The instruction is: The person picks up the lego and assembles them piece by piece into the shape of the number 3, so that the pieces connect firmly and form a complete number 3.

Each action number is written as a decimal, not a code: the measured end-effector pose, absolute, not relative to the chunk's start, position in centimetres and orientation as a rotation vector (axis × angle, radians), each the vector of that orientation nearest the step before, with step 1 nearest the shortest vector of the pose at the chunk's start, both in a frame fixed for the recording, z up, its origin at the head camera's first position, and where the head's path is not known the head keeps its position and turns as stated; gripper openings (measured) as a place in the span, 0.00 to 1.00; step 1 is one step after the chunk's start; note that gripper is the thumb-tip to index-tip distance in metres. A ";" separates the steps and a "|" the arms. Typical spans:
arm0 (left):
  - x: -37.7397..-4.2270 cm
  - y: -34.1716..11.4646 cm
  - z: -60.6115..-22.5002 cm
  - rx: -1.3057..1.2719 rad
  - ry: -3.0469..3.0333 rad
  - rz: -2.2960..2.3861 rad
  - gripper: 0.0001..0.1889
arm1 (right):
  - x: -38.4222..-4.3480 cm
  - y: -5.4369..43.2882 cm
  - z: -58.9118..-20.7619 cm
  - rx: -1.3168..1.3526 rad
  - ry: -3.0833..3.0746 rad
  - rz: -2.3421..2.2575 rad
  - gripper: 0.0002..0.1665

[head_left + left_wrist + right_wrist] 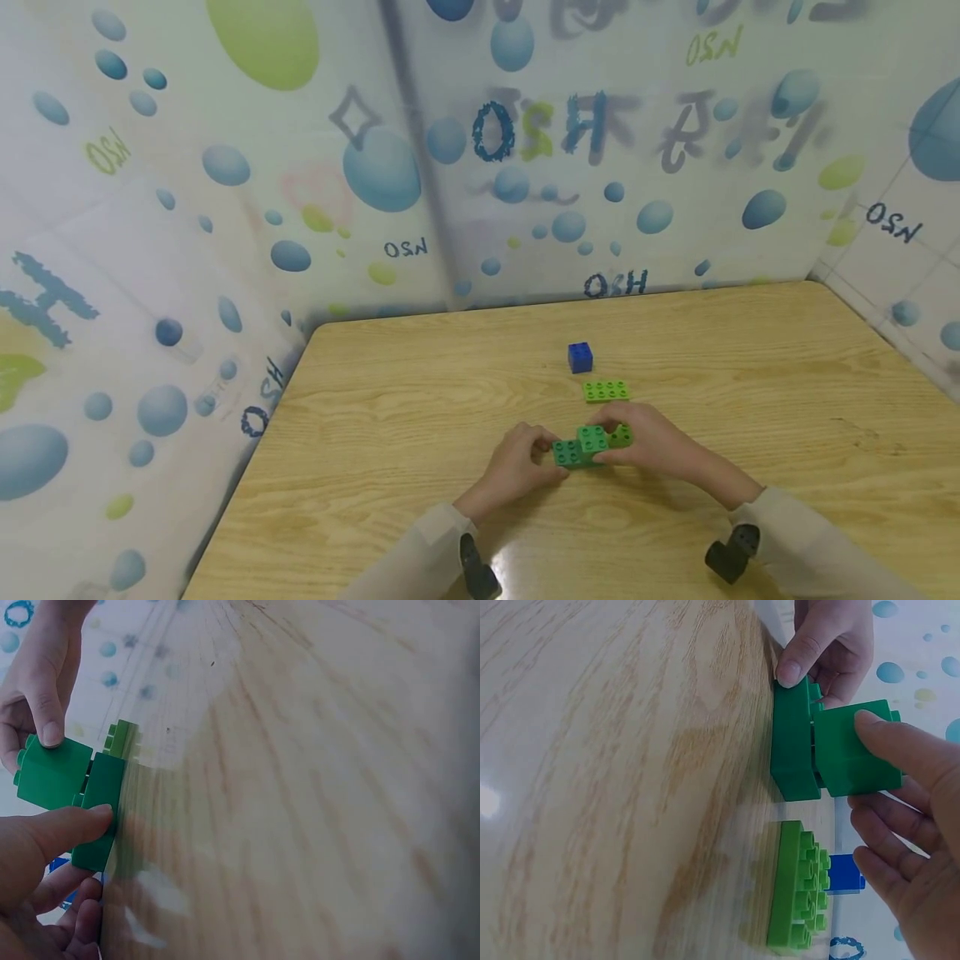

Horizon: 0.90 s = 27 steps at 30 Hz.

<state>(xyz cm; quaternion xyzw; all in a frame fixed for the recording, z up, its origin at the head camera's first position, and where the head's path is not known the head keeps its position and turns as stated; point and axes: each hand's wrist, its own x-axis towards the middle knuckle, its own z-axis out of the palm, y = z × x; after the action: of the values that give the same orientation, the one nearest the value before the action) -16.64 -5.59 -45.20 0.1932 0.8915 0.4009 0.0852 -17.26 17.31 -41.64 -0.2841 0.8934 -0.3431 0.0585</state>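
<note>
My left hand [519, 462] pinches the end of a long dark green building brick [567, 454] standing on the table, its thumb on the near side. Between the thumb and fingers of my right hand [651, 440] is a square green brick [592, 437]. In the right wrist view this square brick [859, 748] sits slightly tilted against the studs of the long brick [795, 742], with a thin gap showing between them. A light green piece [622, 436] lies just beyond the long brick, partly hidden by my right hand.
Farther back on the wooden table [420, 383] lies a flat light green studded plate [606, 392]. Behind it stands a small blue brick [580, 357]. A patterned curtain-like wall [465, 200] rises along the table's far edge.
</note>
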 end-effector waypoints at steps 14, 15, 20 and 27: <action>-16.7 -5.4 -45.2 0.580 2.638 1.239 0.16 | -17.7 17.4 -41.7 -0.816 2.684 -1.031 0.22; -16.8 -5.4 -45.3 0.581 2.636 1.240 0.16 | -17.8 17.5 -41.7 -0.816 2.682 -1.031 0.22; -16.8 -5.4 -45.4 0.589 2.629 1.249 0.16 | -17.8 17.5 -41.8 -0.819 2.696 -1.009 0.23; -16.7 -5.5 -45.2 0.595 2.621 1.274 0.16 | -17.9 17.0 -41.7 -0.823 2.682 -1.010 0.22</action>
<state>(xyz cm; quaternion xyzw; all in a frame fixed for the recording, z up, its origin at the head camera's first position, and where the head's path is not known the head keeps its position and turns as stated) -16.73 -5.49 -45.18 0.1992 0.8782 0.4268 0.0834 -17.87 17.03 -41.71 -0.2750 0.8967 -0.3375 0.0799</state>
